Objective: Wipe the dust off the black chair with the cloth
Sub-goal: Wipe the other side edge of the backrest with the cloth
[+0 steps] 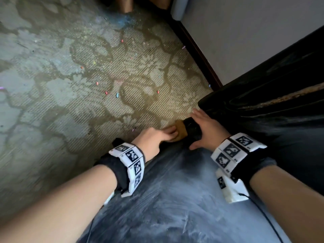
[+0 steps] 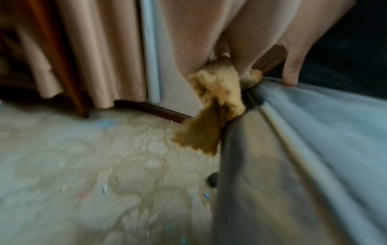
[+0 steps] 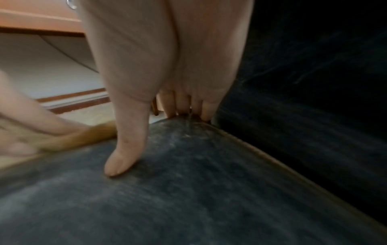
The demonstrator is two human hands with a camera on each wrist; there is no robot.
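The black chair's seat (image 1: 175,190) is grey with streaked dust; its dark backrest (image 1: 271,95) rises at the right. My left hand (image 1: 163,135) grips a tan cloth (image 1: 180,131) against the seat's far left corner edge. In the left wrist view the cloth (image 2: 215,106) hangs bunched over the seat (image 2: 303,149) rim, pinched by the fingers. My right hand (image 1: 205,128) lies flat on the same corner just right of the cloth. Its thumb (image 3: 123,157) presses on the seat (image 3: 188,190), and its fingers reach over the far edge.
Patterned carpet (image 1: 87,85) strewn with small coloured bits lies left of the chair. A white wall (image 1: 245,32) with a dark skirting board (image 1: 198,53) stands beyond the chair. Beige curtains (image 2: 83,49) hang at the far left. A small black chair foot (image 2: 212,179) shows under the seat.
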